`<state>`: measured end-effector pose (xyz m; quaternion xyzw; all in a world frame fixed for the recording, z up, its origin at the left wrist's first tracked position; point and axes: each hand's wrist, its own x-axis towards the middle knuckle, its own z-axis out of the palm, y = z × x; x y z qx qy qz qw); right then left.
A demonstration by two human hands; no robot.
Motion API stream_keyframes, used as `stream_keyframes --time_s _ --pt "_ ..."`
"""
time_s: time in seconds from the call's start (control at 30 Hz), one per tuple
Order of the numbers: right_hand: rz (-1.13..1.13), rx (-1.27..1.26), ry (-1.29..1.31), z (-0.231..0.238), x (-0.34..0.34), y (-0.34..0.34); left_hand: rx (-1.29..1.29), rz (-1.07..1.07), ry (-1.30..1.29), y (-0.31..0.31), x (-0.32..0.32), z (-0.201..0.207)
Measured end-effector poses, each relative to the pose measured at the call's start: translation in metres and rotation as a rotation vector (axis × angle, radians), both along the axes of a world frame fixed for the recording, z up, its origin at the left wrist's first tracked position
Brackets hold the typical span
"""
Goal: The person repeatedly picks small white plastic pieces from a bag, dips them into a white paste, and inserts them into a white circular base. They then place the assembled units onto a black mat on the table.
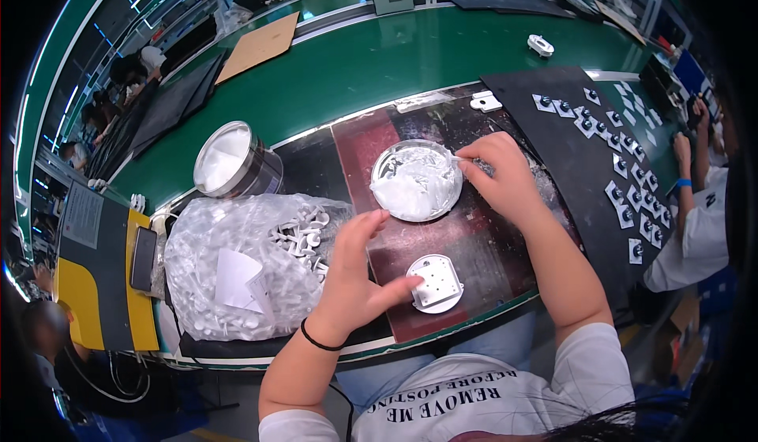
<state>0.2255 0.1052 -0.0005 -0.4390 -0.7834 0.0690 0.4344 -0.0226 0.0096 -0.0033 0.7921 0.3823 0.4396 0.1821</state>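
My right hand is at the right rim of a round shallow dish holding white paste. Its thumb and forefinger are pinched together; what lies between them, if anything, is too small to make out. My left hand is open, fingers pointing toward the dish and thumb stretched to the right. The thumb tip overlaps the left edge of a white round plastic part with small holes, which lies flat on the dark red board; I cannot tell whether they touch.
Left of my left hand sits a clear plastic bag full of small white parts. Behind it tilts an open metal tin of white paste. Many small white pieces with dark centres lie on a black mat at right. A co-worker's arm reaches in beyond.
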Motion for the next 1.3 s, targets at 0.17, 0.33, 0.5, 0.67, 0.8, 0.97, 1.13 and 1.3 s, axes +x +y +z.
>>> stream_keyframes --time_s 0.17,0.33,0.5,0.67,0.8,0.97,1.13,1.3 --pt "-0.087 -0.031 -0.206 -0.010 -0.005 0.007 -0.052 -0.186 0.064 -0.006 0.013 0.004" --pt "-0.112 -0.022 -0.285 -0.015 -0.011 0.007 -0.037 -0.177 0.130 -0.006 0.014 0.007" --pt "-0.133 -0.016 -0.344 -0.014 -0.010 0.004 -0.040 -0.170 0.129 -0.005 0.013 0.007" --pt "-0.139 0.003 -0.364 -0.014 -0.011 0.003 -0.024 -0.168 0.136 -0.006 0.013 0.008" --pt "-0.141 0.044 -0.374 -0.016 -0.011 0.003 -0.019 -0.164 0.139 -0.006 0.013 0.008" --pt "-0.141 0.060 -0.399 -0.016 -0.012 0.003 -0.027 -0.157 0.157 -0.006 0.014 0.009" --pt "-0.153 0.092 -0.474 -0.015 -0.013 0.002 -0.025 -0.145 0.171 -0.006 0.014 0.010" --pt "-0.157 0.109 -0.506 -0.013 -0.014 -0.001 -0.025 -0.141 0.185 -0.006 0.014 0.010"
